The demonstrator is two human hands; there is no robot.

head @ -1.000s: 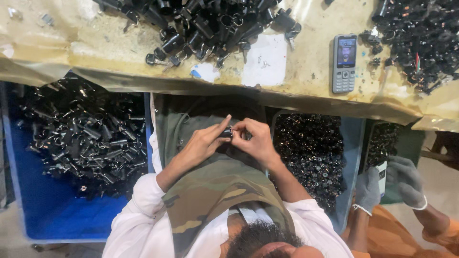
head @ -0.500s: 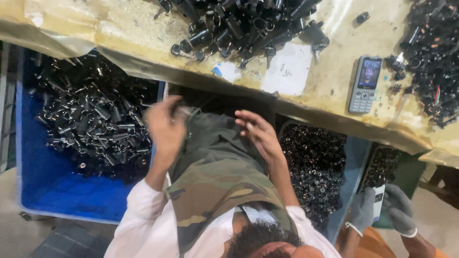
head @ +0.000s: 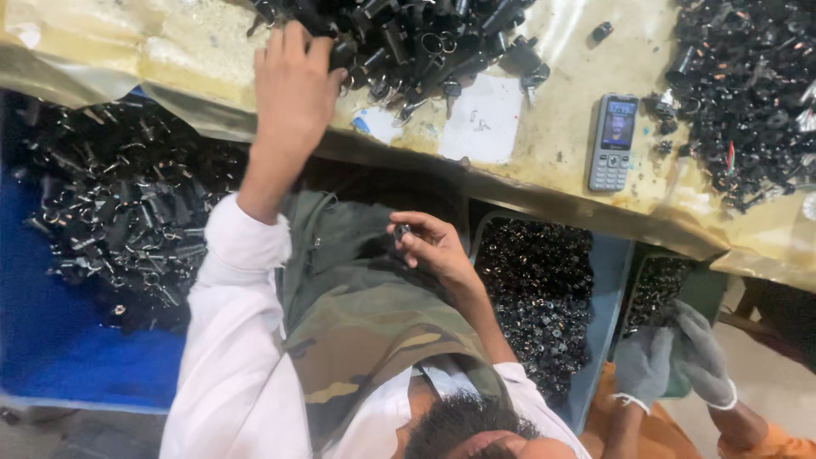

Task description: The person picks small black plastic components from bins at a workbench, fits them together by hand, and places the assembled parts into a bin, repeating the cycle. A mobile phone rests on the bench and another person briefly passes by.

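My left hand [head: 293,81] reaches up onto the table and lies on a heap of black tubular parts [head: 416,38], fingers curled over the heap's near edge. Whether it grips a piece is hidden by the fingers. My right hand [head: 432,244] stays low over my lap, above the camouflage cloth [head: 365,314]. It pinches a small black part [head: 402,229] between thumb and fingertips.
A grey keypad phone [head: 615,141] and a white paper scrap [head: 482,119] lie on the plastic-covered table [head: 552,183]. Another black heap [head: 748,93] sits at right. A blue bin [head: 51,348] of black parts stands left, a grey-blue bin [head: 608,306] right. Another person's gloved hands [head: 676,361] work nearby.
My left hand has left my lap and risen to the heap on the table. My right hand stays over my lap, still pinching the small part.
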